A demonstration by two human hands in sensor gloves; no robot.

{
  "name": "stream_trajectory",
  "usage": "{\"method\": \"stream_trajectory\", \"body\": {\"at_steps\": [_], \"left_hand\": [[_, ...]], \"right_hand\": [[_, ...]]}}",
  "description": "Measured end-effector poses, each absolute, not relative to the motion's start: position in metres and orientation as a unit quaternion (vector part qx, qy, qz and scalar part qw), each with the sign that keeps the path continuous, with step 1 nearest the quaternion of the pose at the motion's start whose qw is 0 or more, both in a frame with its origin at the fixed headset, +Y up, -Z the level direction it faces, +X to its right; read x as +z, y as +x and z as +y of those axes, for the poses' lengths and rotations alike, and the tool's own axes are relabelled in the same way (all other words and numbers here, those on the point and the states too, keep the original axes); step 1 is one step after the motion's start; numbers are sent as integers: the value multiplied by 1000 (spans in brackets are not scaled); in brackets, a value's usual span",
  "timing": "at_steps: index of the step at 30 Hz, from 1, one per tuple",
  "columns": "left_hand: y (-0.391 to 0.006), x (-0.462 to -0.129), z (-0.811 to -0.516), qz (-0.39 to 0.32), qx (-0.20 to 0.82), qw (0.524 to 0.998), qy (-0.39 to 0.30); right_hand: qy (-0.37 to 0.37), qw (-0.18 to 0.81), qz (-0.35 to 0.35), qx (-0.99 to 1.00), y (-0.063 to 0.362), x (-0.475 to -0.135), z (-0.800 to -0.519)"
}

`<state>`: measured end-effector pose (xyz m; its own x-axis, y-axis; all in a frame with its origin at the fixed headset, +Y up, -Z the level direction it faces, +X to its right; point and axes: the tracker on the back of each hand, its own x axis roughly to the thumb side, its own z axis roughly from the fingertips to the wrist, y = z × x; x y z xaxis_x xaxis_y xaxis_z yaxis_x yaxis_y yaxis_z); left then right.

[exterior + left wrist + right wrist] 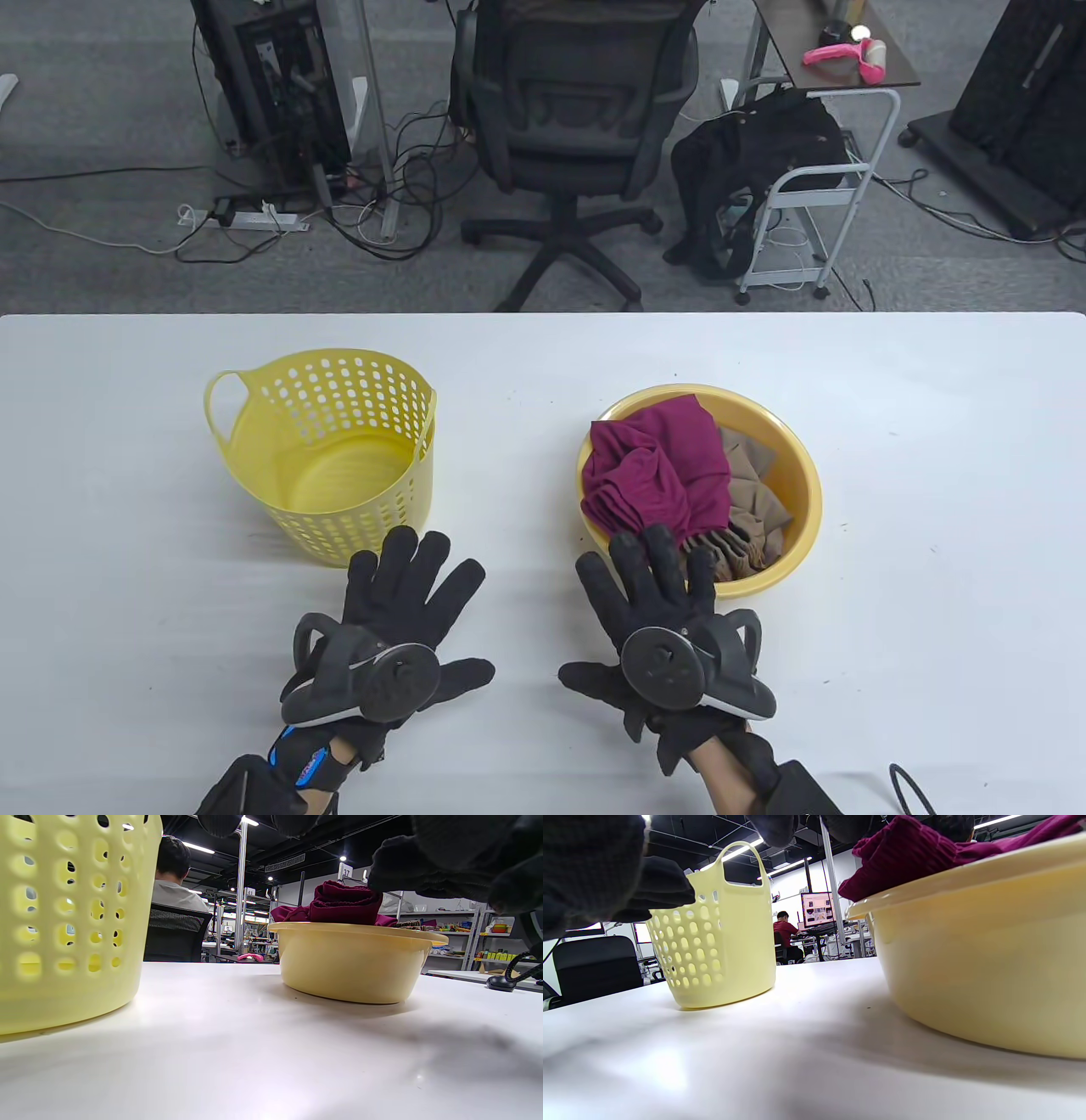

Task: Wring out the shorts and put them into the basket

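Maroon shorts (pixel 660 469) lie crumpled in a round yellow basin (pixel 797 475) on the table's right, over a tan garment (pixel 751 501). A pale yellow perforated basket (pixel 331 454) with handles stands empty to the left. My left hand (pixel 407 594) hovers flat with spread fingers just in front of the basket, holding nothing. My right hand (pixel 649 569) is spread too, its fingertips (pixel 657 543) over the basin's near rim at the shorts' edge. The shorts (pixel 345 902) rise above the basin (pixel 356 963) in the left wrist view, beside the basket (pixel 72 921). The right wrist view shows the basin (pixel 984 955), shorts (pixel 908 853) and basket (pixel 721 933).
A white table (pixel 933 552) carries everything. Beyond its far edge stand an office chair (pixel 568 110), a computer tower (pixel 271 85), cables and a white cart (pixel 814 195) with dark clothing. A seated person (pixel 785 935) shows far off in the right wrist view.
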<state>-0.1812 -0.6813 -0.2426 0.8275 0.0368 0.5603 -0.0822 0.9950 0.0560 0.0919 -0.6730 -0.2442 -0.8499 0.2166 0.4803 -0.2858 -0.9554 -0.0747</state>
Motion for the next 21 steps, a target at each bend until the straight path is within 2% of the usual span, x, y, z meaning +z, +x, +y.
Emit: {"method": "stream_trajectory", "body": {"at_steps": [6, 21], "left_hand": [[-182, -243, -681, -292, 32, 955, 40], [-182, -242, -681, -293, 33, 955, 40]], "right_hand": [[227, 133, -87, 961, 101, -252, -661], [205, 77, -72, 973, 117, -277, -639]]}}
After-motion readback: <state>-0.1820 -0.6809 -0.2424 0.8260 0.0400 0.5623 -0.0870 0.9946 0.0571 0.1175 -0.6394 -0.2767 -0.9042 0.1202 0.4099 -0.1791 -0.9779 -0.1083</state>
